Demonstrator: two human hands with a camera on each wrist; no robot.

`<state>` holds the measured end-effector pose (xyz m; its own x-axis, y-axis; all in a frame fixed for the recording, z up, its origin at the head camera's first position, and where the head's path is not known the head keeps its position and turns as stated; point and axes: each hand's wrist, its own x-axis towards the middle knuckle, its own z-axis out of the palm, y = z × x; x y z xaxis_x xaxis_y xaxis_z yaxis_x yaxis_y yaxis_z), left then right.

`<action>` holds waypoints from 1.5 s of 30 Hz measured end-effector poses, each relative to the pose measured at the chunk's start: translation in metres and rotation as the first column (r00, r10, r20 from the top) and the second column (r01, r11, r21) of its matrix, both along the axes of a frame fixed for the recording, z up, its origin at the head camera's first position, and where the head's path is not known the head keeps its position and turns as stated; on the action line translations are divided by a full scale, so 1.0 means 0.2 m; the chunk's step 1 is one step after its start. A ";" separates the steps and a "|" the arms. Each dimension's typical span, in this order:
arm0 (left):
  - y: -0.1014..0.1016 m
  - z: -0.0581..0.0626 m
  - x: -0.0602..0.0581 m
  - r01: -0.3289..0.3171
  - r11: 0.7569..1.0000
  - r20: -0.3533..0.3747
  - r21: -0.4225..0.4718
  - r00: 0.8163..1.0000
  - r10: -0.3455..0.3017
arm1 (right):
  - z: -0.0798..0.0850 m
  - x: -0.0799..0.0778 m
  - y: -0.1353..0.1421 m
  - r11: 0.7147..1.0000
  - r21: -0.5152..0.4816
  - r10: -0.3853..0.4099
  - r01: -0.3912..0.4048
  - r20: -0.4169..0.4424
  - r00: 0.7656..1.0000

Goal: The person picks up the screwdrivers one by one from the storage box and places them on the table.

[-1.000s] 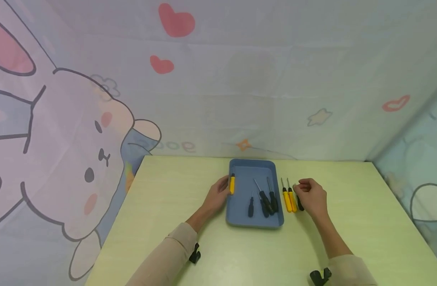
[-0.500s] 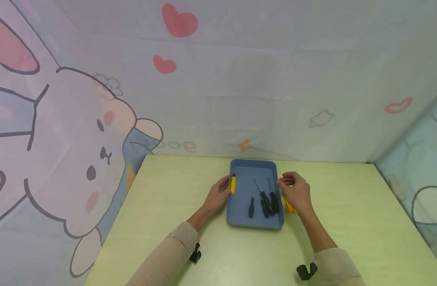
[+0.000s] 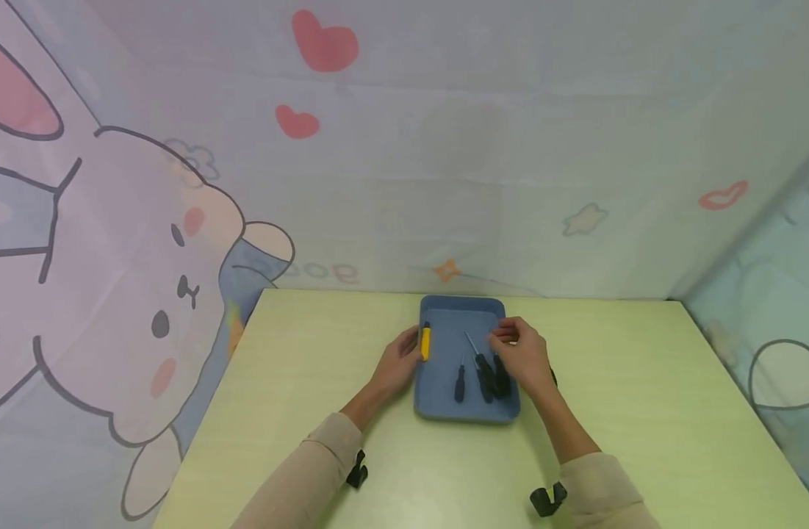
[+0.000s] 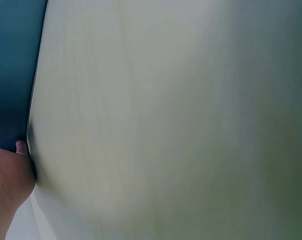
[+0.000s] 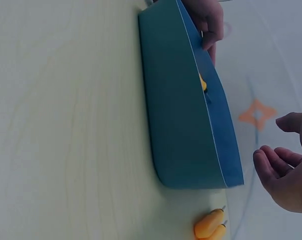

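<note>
A blue tray [image 3: 444,408] holds a yellow-handled screwdriver [image 3: 425,344] by its left wall and several black-handled screwdrivers [image 3: 483,375] toward its right side. My left hand [image 3: 396,365] grips the tray's left wall, close beside the yellow handle; the left wrist view catches only part of that hand [image 4: 8,175] at the wall. Over the tray's right rim is my right hand [image 3: 525,356], covering part of the black screwdrivers. In the right wrist view its thumb and fingers are spread apart with nothing between them.
Two yellow-handled screwdrivers [image 5: 210,226] lie on the table beside the tray, hidden behind the right hand in the head view. A black handle [image 3: 553,377] peeks out right of that wrist. The pale yellow table [image 3: 635,397] ends at a printed cloth backdrop [image 3: 391,184].
My right hand has moved left, from the screwdrivers on the table to above the tray's right side. The left hand has stayed at the tray's left wall.
</note>
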<state>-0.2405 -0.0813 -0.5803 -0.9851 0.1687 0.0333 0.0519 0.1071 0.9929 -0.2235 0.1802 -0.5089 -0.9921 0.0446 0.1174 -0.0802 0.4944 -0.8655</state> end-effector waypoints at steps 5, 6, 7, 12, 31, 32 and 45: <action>0.00 0.00 0.01 -0.004 1.000 0.008 -0.014 1.000 0.004 | -0.02 0.01 -0.04 1.000 0.007 0.020 -0.020 0.004 1.000; 0.00 0.00 0.01 -0.002 1.000 0.010 -0.013 1.000 0.002 | -0.02 0.01 -0.05 1.000 0.004 0.024 -0.024 0.003 1.000; 0.00 0.00 0.01 0.001 1.000 0.010 -0.013 1.000 -0.001 | -0.02 0.01 -0.06 1.000 0.001 0.028 -0.028 0.001 1.000; 0.00 0.01 0.01 -0.003 1.000 0.006 -0.015 1.000 0.003 | -0.01 0.01 -0.11 0.997 -0.024 0.068 -0.068 -0.018 0.998; 0.00 0.00 0.00 -0.018 1.000 0.024 -0.017 1.000 0.018 | -0.03 0.02 -0.23 0.977 -0.067 0.204 -0.203 0.010 0.979; 0.00 0.00 0.00 -0.017 1.000 0.027 -0.016 0.999 0.018 | -0.03 0.02 -0.24 0.976 -0.070 0.205 -0.204 0.006 0.979; -0.01 0.00 0.00 0.004 1.000 0.017 0.028 1.000 -0.004 | -0.07 -0.03 -0.33 0.974 -0.081 0.210 -0.214 -0.046 0.977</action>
